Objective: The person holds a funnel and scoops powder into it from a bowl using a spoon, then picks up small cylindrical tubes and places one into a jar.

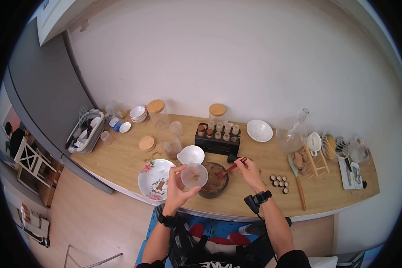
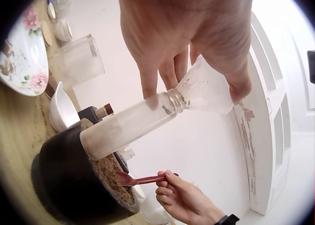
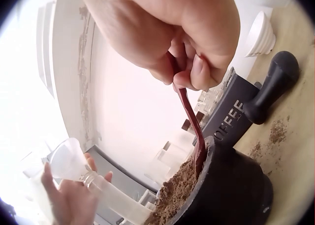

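Note:
My left hand (image 1: 176, 190) holds a clear funnel (image 2: 209, 89) set in the mouth of a clear tube (image 2: 130, 124), thumb at the funnel's rim and fingers by the tube's neck. The tube tilts in the left wrist view, its lower end overlapping the rim of a dark mortar (image 2: 74, 178). Brown powder (image 3: 177, 188) fills much of the mortar. Between thumb and fingers, my right hand (image 1: 251, 175) pinches the handle of a dark red spoon (image 3: 189, 112). The spoon's bowl is down in the powder at the mortar's inner wall.
Left of the mortar lie a flowered plate (image 1: 144, 181) with brown bits and a white spouted bowl (image 1: 192, 154). Behind stands a black rack (image 1: 216, 145) of small tubes. A black pestle (image 3: 273, 87), several small caps (image 1: 279, 181) and a spatula (image 1: 300, 192) are to the right.

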{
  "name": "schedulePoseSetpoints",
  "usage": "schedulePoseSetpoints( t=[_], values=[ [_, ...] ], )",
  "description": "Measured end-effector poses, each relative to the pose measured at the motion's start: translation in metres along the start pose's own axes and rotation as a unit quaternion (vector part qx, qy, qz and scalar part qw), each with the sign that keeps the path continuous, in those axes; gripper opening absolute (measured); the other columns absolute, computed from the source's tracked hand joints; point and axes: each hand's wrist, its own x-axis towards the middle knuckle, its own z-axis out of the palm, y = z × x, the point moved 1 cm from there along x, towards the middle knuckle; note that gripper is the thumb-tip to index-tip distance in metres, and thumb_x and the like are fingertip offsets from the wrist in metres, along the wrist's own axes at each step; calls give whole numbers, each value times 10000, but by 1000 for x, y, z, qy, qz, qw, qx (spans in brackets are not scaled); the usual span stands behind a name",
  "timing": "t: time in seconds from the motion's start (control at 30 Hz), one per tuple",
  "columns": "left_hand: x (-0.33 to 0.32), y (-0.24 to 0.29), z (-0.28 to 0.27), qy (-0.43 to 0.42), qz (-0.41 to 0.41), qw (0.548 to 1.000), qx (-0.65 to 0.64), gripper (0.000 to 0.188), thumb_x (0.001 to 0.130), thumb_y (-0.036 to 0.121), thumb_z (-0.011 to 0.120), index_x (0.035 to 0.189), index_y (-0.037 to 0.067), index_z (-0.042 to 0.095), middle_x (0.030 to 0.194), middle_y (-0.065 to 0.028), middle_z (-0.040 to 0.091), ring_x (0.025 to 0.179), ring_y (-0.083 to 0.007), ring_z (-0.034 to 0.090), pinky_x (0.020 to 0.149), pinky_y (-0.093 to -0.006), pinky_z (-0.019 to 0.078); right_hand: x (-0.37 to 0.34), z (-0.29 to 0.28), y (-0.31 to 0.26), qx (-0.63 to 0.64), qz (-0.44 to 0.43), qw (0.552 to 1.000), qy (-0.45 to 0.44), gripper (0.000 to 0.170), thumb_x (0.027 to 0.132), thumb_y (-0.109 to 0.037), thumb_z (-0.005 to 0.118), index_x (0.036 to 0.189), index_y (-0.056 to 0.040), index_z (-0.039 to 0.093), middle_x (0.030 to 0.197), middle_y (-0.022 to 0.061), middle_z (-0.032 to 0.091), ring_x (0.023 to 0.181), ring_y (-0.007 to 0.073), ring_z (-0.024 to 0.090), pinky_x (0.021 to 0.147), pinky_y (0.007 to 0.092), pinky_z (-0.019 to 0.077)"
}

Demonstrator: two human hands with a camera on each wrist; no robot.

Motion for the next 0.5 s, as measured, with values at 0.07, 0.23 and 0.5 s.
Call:
schedulePoseSetpoints(
  t=[0.07,0.23,0.5],
  values=[
    [-1,0,-1,4,-5,1000,-4,737,675,56,817,1237,57,340,1175,-179,558,1111,-244,548,968,-381,443,0,-6,2,36,8,999,9,173,948,-193,553,960,-36,623,736,-29,534,640,53,461,566,212,377],
    [0,1,0,11,-6,1000,-4,730,671,63,821,1230,48,352,1163,-166,561,1105,-232,549,963,-369,445,2,-20,-21,124,33,992,-2,184,956,-196,548,966,-25,616,673,-39,489,599,45,435,524,208,345],
    [1,-2,-3,14,-8,1000,4,727,662,76,834,1229,20,381,1154,-142,558,1087,-214,558,965,-357,442,-4,-22,-112,195,-35,980,-28,210,962,-208,547,1000,-8,597,702,-32,489,594,36,436,518,180,330]
  ],
)
